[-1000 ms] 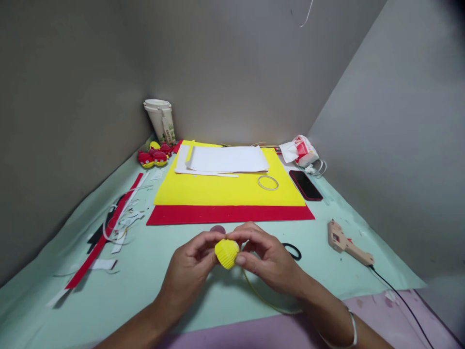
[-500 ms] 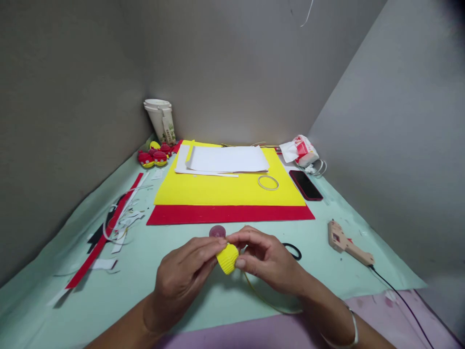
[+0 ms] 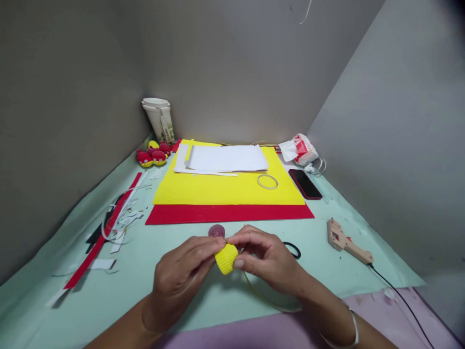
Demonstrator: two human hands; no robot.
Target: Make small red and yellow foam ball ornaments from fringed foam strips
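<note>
Between both hands, above the near part of the table, is a small yellow ribbed piece [image 3: 226,259], rounded like a little cup. My left hand [image 3: 185,271] pinches its left side with thumb and fingertips. On its right, my right hand [image 3: 267,257] grips the edge with thumb and forefinger. A thin yellowish strip [image 3: 259,294] curves down below my right hand; where it begins is hidden. Just beyond the fingertips lies a round purplish disc [image 3: 217,231]. A black ring [image 3: 292,249], partly covered by my right hand, rests on the table.
Yellow sheets [image 3: 218,191] on a red sheet [image 3: 228,214] carry white paper [image 3: 228,157] and a pale ring [image 3: 268,182]. Right: a glue gun [image 3: 348,242], phone [image 3: 305,184], tissue pack [image 3: 305,149]. Left: scrap strips [image 3: 103,232], red-and-yellow padded pieces [image 3: 152,156], a white cup [image 3: 159,121].
Both hands keep their hold on the yellow ribbed piece, which has turned very slightly. The whole view has shifted a little; nothing else has visibly moved.
</note>
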